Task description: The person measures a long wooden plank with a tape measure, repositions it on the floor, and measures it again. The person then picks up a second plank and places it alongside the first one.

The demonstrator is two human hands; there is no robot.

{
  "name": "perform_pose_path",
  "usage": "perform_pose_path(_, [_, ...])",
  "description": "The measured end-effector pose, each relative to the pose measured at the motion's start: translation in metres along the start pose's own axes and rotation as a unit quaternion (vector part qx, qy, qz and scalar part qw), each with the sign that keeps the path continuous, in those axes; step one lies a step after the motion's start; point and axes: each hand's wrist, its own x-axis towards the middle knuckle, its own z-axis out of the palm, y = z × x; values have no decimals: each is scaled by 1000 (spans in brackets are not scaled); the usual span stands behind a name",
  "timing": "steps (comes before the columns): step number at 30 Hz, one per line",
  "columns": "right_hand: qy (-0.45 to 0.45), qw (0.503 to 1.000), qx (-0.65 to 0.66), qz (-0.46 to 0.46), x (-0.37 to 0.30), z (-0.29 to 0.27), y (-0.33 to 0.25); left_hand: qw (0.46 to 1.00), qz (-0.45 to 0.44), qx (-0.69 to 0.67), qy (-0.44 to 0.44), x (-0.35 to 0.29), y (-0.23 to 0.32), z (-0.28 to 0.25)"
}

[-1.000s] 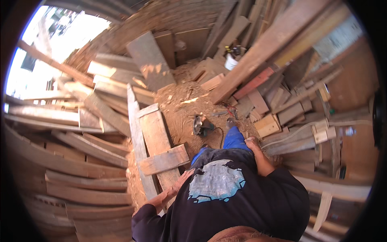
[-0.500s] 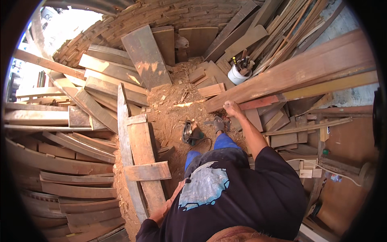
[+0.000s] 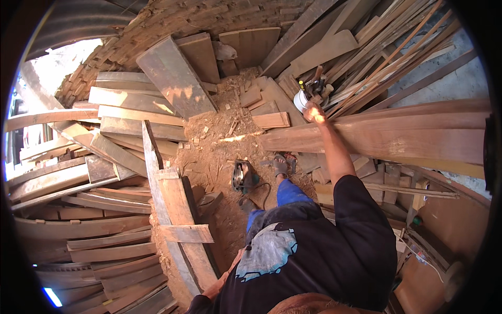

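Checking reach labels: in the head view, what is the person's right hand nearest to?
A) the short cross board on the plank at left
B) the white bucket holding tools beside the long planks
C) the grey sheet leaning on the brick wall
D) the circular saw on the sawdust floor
B: the right hand, arm stretched out, is at the white round bucket with tools sticking up; the circular saw lies by the feet.

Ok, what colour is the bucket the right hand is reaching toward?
White, holding tools: the bucket sits just beside the right hand, seen in the head view.

White bucket (image 3: 301,99) (tools inside) among planks
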Motion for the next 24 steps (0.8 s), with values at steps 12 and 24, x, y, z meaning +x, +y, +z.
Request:
perform_pose_path(12, [-208, 948, -225, 82, 20, 13, -3, 990, -35, 45, -132, 31, 18, -40])
perform_pose_path(24, [40, 980, -134, 143, 93, -86, -15, 976, 11, -76, -206, 345, 123, -82])
